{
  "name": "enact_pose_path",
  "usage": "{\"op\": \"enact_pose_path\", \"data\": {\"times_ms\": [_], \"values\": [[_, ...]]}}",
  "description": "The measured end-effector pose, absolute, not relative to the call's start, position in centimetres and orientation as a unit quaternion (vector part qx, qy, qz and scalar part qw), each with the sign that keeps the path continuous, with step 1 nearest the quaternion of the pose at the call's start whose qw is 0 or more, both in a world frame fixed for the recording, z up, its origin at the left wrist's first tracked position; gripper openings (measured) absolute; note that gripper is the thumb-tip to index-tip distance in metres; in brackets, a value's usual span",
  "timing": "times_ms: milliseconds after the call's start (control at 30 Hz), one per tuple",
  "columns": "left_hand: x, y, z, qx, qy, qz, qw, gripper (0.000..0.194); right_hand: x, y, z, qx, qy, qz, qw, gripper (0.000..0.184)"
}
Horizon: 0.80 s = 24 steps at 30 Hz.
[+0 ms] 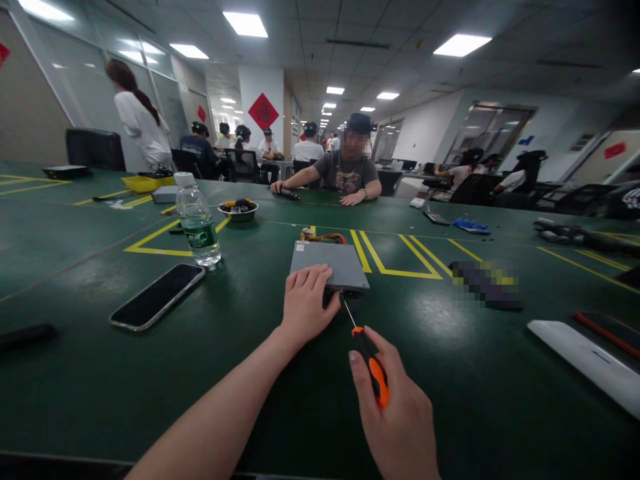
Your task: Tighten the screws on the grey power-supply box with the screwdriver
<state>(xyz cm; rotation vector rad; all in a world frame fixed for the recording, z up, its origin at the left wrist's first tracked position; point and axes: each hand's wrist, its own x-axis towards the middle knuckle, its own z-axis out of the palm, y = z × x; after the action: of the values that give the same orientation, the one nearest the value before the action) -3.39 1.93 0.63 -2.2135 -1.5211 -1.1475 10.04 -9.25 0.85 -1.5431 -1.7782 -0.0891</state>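
A grey metal computer power supply [345, 260] lies flat on the green table, its bundle of coloured wires [325, 237] coming out at the far side. My left hand [307, 307] grips its near left corner, fingers on top and thumb against the front edge. In my right hand [395, 407] is a screwdriver [371, 367] with an orange and black handle. Its thin shaft points forward, and the tip meets the near edge of the power supply beside my left thumb. Whether the tip sits in a screw is too small to tell.
Left of my hands are a phone [157, 297] and an upright water bottle [197, 223]. Beyond them stands a metal bowl [239, 210] with small items. A white flat object [590, 360] lies at right. Across the table sits a person [347, 167].
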Motion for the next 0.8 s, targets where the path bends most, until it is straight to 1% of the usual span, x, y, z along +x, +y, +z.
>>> {"op": "enact_pose_path", "data": {"times_ms": [100, 267, 400, 533, 667, 800], "values": [[-3.4, 1.9, 0.6, -0.751, -0.521, -0.391, 0.108, 0.032, 9.8, -9.2, 0.6, -0.584, -0.717, -0.067, 0.374, 0.037], [-3.3, 2.1, 0.4, -0.748, -0.523, -0.393, 0.107, 0.033, 9.6, -9.2, -0.1, -0.556, -0.746, -0.156, 0.332, 0.036], [-3.3, 2.1, 0.5, -0.749, -0.522, -0.392, 0.11, 0.032, 9.8, -9.1, -0.4, -0.542, -0.765, -0.152, 0.312, 0.037], [-3.3, 2.0, 0.6, -0.752, -0.519, -0.389, 0.115, 0.032, 10.0, -9.0, -0.4, -0.536, -0.767, -0.12, 0.331, 0.035], [-3.3, 2.0, 0.6, -0.755, -0.517, -0.386, 0.119, 0.031, 11.1, -9.2, -0.2, -0.527, -0.752, -0.087, 0.387, 0.031], [-3.4, 2.0, 0.6, -0.756, -0.518, -0.382, 0.118, 0.031, 12.7, -9.4, -0.4, -0.537, -0.713, -0.107, 0.438, 0.029]]}}
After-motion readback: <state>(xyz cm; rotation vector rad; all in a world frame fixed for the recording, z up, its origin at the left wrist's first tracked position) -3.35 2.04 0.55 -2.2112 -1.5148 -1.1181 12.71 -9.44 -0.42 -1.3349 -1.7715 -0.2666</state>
